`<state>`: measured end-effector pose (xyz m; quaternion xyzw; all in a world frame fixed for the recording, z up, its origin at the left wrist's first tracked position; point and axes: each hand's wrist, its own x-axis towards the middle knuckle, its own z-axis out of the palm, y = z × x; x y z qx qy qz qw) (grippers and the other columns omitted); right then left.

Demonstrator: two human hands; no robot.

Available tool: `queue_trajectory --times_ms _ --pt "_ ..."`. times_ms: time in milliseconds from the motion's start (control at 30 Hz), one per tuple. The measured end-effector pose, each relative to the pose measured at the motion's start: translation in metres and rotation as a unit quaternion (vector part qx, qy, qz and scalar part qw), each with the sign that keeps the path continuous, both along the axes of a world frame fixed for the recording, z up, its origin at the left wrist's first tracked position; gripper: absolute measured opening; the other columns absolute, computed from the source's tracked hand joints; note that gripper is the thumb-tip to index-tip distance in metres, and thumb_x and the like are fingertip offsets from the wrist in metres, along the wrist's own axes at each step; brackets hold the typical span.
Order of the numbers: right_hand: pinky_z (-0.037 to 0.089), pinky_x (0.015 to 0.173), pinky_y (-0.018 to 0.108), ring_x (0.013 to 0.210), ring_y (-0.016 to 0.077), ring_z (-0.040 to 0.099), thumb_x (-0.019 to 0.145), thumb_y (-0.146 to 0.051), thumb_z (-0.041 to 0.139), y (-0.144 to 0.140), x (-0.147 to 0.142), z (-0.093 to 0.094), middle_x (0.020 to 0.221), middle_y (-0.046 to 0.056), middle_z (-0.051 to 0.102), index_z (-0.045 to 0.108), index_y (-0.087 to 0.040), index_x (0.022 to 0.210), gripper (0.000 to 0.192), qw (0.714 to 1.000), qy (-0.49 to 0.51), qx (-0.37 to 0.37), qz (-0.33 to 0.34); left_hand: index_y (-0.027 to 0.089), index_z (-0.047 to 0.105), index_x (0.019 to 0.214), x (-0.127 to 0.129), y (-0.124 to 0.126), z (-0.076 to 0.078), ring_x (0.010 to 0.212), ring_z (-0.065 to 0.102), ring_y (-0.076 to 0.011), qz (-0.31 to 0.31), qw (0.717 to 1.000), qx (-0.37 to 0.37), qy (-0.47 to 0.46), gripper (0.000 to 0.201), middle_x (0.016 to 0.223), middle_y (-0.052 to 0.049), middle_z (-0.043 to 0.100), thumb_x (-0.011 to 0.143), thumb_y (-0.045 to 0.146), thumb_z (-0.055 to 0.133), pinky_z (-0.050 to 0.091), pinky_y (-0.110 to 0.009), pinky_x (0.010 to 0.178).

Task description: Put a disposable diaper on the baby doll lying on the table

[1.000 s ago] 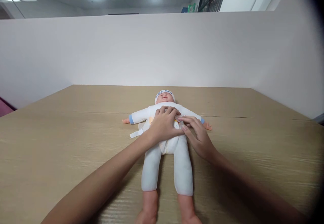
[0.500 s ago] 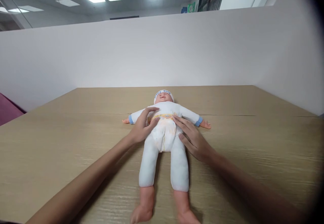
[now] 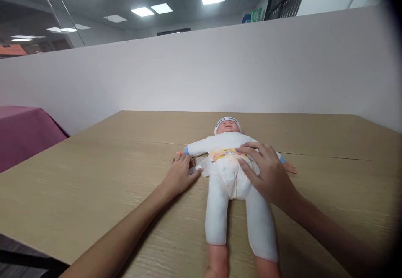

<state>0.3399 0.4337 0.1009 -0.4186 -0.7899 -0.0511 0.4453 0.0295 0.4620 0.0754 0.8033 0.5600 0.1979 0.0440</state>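
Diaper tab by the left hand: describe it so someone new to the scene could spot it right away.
On the wooden table a baby doll in a white suit lies on its back. It wears a diaper with a yellow printed waistband. The tab is the small white strip sticking out from the diaper's side under the doll's blue-cuffed arm, right at the left hand's fingertips; the right hand lies flat on the diaper's other side.

One baby doll [image 3: 234,173], one diaper [image 3: 230,173], one wooden table [image 3: 94,177], two hands, left [image 3: 179,177], right [image 3: 266,171], one pink cloth [image 3: 25,131]
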Motion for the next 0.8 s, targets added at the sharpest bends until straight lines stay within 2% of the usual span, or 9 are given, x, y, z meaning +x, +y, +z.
queue_trajectory --times_ms 100,167,233,333,433,533,633,700,800 --pt "0.049 0.085 0.044 0.096 0.0305 0.064 0.107 -0.033 0.059 0.012 -0.028 0.011 0.102 0.009 0.068 0.062 -0.024 0.099 0.012 1.000 -0.009 -0.024 -0.011 0.023 0.058 0.092 0.000 -0.001 0.002 0.101 0.069 -0.0351 0.025 0.999 -0.037 0.006 0.034 0.099 -0.008 0.075 0.101 0.056 0.062 0.044 -0.053 0.099" --pt "0.042 0.073 0.039 0.084 0.0268 0.060 0.102 -0.034 0.064 0.021 -0.040 0.014 0.087 0.004 0.063 0.049 -0.026 0.085 0.024 0.997 -0.025 -0.066 -0.030 0.023 0.060 0.088 -0.001 0.000 0.004 0.091 0.069 -0.0325 0.033 0.998 -0.055 -0.015 0.033 0.090 -0.006 0.075 0.103 0.053 0.058 0.044 -0.050 0.095" --pt "0.035 0.066 0.037 0.077 0.0240 0.056 0.097 -0.037 0.070 0.029 -0.045 0.015 0.079 0.001 0.059 0.043 -0.026 0.079 0.035 0.992 -0.037 -0.112 -0.052 0.024 0.063 0.086 -0.001 0.001 0.005 0.080 0.066 -0.0285 0.046 0.992 -0.079 -0.081 0.033 0.080 -0.003 0.071 0.103 0.051 0.054 0.044 -0.044 0.086" --pt "0.030 0.062 0.034 0.071 0.0205 0.053 0.095 -0.041 0.075 0.036 -0.043 0.017 0.076 -0.002 0.058 0.044 -0.025 0.077 0.039 0.982 -0.021 -0.179 -0.054 0.024 0.066 0.087 -0.001 0.004 0.008 0.073 0.058 -0.0229 0.046 0.967 -0.098 -0.233 0.036 0.075 0.001 0.062 0.102 0.054 0.054 0.039 -0.036 0.073" --pt "0.031 0.061 0.033 0.068 0.0188 0.051 0.095 -0.044 0.074 0.036 -0.039 0.019 0.075 -0.003 0.057 0.044 -0.025 0.077 0.040 0.978 -0.004 -0.206 -0.039 0.022 0.060 0.078 0.008 0.007 0.016 0.072 0.050 -0.0185 0.002 0.938 -0.084 -0.337 0.041 0.073 0.003 0.053 0.100 0.057 0.059 0.036 -0.033 0.072" --pt "0.030 0.061 0.033 0.068 0.0182 0.050 0.095 -0.042 0.074 0.034 -0.040 0.020 0.076 -0.003 0.058 0.044 -0.025 0.077 0.039 0.979 -0.005 -0.201 -0.034 0.020 0.060 0.074 0.027 0.010 0.031 0.068 0.045 -0.0161 -0.053 0.923 -0.092 -0.370 0.045 0.069 0.004 0.049 0.100 0.057 0.061 0.033 -0.032 0.068" --pt "0.029 0.062 0.033 0.068 0.0178 0.050 0.097 -0.038 0.070 0.033 -0.042 0.020 0.075 -0.004 0.057 0.043 -0.024 0.077 0.036 0.980 -0.008 -0.196 -0.033 0.019 0.067 0.078 0.054 0.015 0.043 0.065 0.045 -0.0151 -0.097 0.918 -0.120 -0.365 0.045 0.067 0.003 0.053 0.100 0.057 0.062 0.030 -0.032 0.063" --pt "0.029 0.063 0.033 0.069 0.0176 0.049 0.097 -0.032 0.067 0.034 -0.042 0.020 0.075 -0.004 0.056 0.041 -0.024 0.077 0.034 0.981 -0.014 -0.194 -0.031 0.019 0.065 0.077 0.071 0.019 0.045 0.063 0.043 -0.0143 -0.106 0.913 -0.135 -0.370 0.043 0.066 0.004 0.052 0.099 0.056 0.064 0.028 -0.031 0.060" --pt "0.030 0.063 0.033 0.070 0.0176 0.049 0.093 -0.025 0.065 0.035 -0.038 0.023 0.076 -0.005 0.056 0.041 -0.024 0.078 0.029 0.977 -0.018 -0.210 -0.015 0.019 0.063 0.077 0.087 0.023 0.040 0.063 0.039 -0.0132 -0.109 0.901 -0.139 -0.397 0.040 0.065 0.005 0.046 0.098 0.052 0.066 0.025 -0.030 0.058"
